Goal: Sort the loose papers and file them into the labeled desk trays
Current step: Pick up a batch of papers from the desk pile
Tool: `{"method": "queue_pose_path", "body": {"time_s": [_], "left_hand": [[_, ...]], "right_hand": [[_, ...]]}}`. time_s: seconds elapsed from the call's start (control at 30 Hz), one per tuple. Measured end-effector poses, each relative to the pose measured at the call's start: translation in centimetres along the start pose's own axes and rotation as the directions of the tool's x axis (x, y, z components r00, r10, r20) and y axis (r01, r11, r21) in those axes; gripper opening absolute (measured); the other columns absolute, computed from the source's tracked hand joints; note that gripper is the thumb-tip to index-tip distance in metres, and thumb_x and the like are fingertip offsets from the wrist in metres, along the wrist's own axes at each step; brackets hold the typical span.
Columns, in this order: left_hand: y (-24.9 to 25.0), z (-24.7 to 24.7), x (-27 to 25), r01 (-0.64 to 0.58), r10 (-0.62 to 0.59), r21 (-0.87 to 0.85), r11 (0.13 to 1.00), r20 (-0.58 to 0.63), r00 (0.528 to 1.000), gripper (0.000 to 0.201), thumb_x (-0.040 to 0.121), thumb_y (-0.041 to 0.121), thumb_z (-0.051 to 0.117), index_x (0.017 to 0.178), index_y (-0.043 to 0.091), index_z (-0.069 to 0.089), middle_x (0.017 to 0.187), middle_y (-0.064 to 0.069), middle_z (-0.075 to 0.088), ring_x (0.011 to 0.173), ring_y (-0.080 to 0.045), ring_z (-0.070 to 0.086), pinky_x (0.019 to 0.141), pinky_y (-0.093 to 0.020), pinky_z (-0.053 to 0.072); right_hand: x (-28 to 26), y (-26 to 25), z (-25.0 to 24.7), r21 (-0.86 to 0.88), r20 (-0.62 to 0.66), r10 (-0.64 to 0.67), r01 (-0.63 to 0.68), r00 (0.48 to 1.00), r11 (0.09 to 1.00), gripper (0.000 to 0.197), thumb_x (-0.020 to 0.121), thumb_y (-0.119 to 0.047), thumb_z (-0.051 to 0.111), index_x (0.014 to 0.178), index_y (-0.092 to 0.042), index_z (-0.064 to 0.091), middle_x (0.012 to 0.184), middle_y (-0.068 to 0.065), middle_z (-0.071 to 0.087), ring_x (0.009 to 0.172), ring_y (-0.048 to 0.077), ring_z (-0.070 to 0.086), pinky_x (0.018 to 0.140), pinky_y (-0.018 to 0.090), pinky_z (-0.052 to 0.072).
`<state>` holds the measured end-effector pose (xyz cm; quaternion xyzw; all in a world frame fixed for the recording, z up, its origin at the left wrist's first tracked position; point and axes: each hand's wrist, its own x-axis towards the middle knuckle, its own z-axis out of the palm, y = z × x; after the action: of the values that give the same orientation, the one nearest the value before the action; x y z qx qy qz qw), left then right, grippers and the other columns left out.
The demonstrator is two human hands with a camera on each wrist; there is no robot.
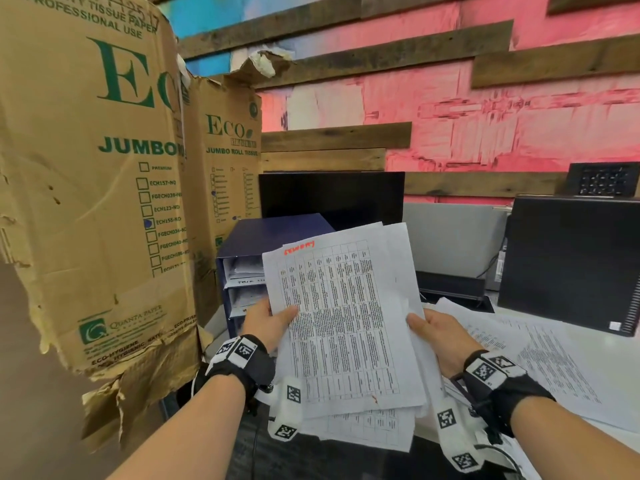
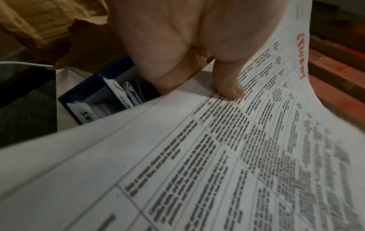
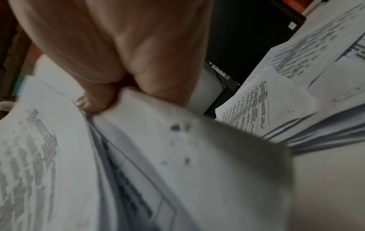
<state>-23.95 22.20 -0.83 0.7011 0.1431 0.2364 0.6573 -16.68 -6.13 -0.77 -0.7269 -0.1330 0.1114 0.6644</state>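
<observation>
I hold a stack of printed sheets (image 1: pixel 346 323) up in front of me; the top sheet is a table of text with a red handwritten word near its top. My left hand (image 1: pixel 268 322) grips the stack's left edge, thumb (image 2: pixel 229 87) pressed on the top sheet (image 2: pixel 217 156). My right hand (image 1: pixel 438 336) pinches the right edge, thumb (image 3: pixel 94 101) on top of the sheets (image 3: pixel 177 156). Behind the stack stands a dark blue tray unit (image 1: pixel 249 265) with labelled compartments (image 2: pixel 94 103) that hold papers. More loose sheets (image 1: pixel 547 358) lie spread on the desk at the right.
Two tall torn cardboard boxes (image 1: pixel 104 168) stand at the left, close to the tray unit. A black monitor (image 1: pixel 332 195) is behind the trays, a black computer case (image 1: pixel 571 261) at the right. A pile of papers (image 3: pixel 296 101) lies beside my right hand.
</observation>
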Motion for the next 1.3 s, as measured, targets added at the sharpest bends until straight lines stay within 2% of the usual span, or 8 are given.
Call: {"method": "queue_pose_path", "body": {"time_s": [0.17,0.27,0.4,0.53,0.7,0.97,1.17,1.3], "left_hand": [[0.4,1.7,-0.4,-0.034,0.033,-0.032,0.999,-0.031,0.999,0.026,0.089,0.006,0.063,0.113,0.014,0.063,0.108,-0.002,0.068,0.096,-0.022,0.067,0.090,-0.043,0.053],[1.6,3.8,-0.2,-0.132,0.130,-0.013,0.991,-0.111,0.985,0.011,0.086,0.011,0.067,0.089,0.021,0.064,0.096,-0.003,0.071,0.089,-0.023,0.067,0.084,-0.045,0.056],[3.3,7.6,-0.7,-0.239,0.224,-0.074,0.968,-0.166,0.960,0.013,0.086,0.010,0.067,0.079,0.018,0.059,0.082,-0.002,0.068,0.076,-0.017,0.064,0.069,-0.032,0.055],[1.5,10.0,-1.4,-0.207,0.201,-0.057,0.977,-0.098,0.975,0.028,0.083,0.000,0.067,0.081,0.026,0.057,0.082,0.007,0.066,0.075,-0.010,0.063,0.061,-0.018,0.049],[-1.5,10.8,-1.8,-0.127,0.125,0.041,0.991,0.051,0.991,0.034,0.083,-0.004,0.066,0.103,0.016,0.048,0.097,0.006,0.063,0.089,-0.007,0.063,0.073,-0.015,0.050],[-2.4,10.4,-1.3,-0.043,0.010,0.245,0.969,0.137,0.990,0.029,0.093,0.012,0.057,0.115,0.018,0.039,0.114,-0.002,0.057,0.097,-0.018,0.059,0.081,-0.030,0.048],[-2.1,8.5,-1.6,-0.010,0.005,0.128,0.992,0.043,0.999,0.037,0.086,0.012,0.067,0.119,0.009,0.051,0.104,-0.001,0.061,0.093,-0.017,0.060,0.079,-0.028,0.047],[-2.5,5.0,-1.8,0.010,-0.011,0.128,0.992,0.011,1.000,0.033,0.090,0.016,0.063,0.122,0.006,0.058,0.114,-0.007,0.064,0.098,-0.020,0.061,0.083,-0.028,0.046]], "right_hand": [[-0.1,-0.1,-0.3,-0.139,-0.090,-0.087,0.074,0.992,0.988,0.017,0.096,-0.017,0.052,0.101,-0.012,0.068,0.097,0.008,0.073,0.092,0.029,0.068,0.091,0.050,0.051],[-0.7,-1.8,-0.3,-0.279,-0.184,-0.243,0.186,0.953,0.942,0.021,0.097,-0.013,0.047,0.108,-0.013,0.065,0.104,0.000,0.068,0.095,0.017,0.063,0.086,0.033,0.049],[-1.2,-3.3,-0.5,-0.301,-0.248,-0.383,0.306,0.890,0.903,0.028,0.097,-0.006,0.042,0.121,-0.014,0.054,0.109,-0.002,0.060,0.095,0.008,0.055,0.077,0.017,0.042],[-1.5,-1.5,-0.5,-0.288,-0.218,-0.310,0.243,0.925,0.926,0.044,0.094,-0.005,0.047,0.135,-0.016,0.033,0.116,-0.004,0.052,0.102,0.011,0.052,0.088,0.024,0.039],[-0.8,1.4,-0.6,-0.347,-0.226,-0.174,0.088,0.959,0.934,0.053,0.092,-0.005,0.052,0.135,-0.012,0.022,0.117,-0.001,0.049,0.109,0.016,0.050,0.096,0.028,0.040],[0.0,2.2,-0.3,-0.382,-0.265,-0.077,-0.031,0.961,0.923,0.040,0.097,-0.003,0.041,0.134,-0.006,0.027,0.111,0.005,0.051,0.086,0.015,0.049,0.078,0.023,0.041],[0.0,1.2,0.0,-0.391,-0.282,-0.123,0.003,0.951,0.920,0.041,0.092,0.005,0.039,0.130,-0.010,0.037,0.112,0.003,0.053,0.101,0.020,0.051,0.087,0.028,0.040],[-0.9,0.4,1.9,-0.398,-0.154,-0.119,0.049,0.981,0.916,0.040,0.091,0.003,0.045,0.127,-0.012,0.040,0.110,0.000,0.053,0.103,0.018,0.052,0.086,0.029,0.043]]}}
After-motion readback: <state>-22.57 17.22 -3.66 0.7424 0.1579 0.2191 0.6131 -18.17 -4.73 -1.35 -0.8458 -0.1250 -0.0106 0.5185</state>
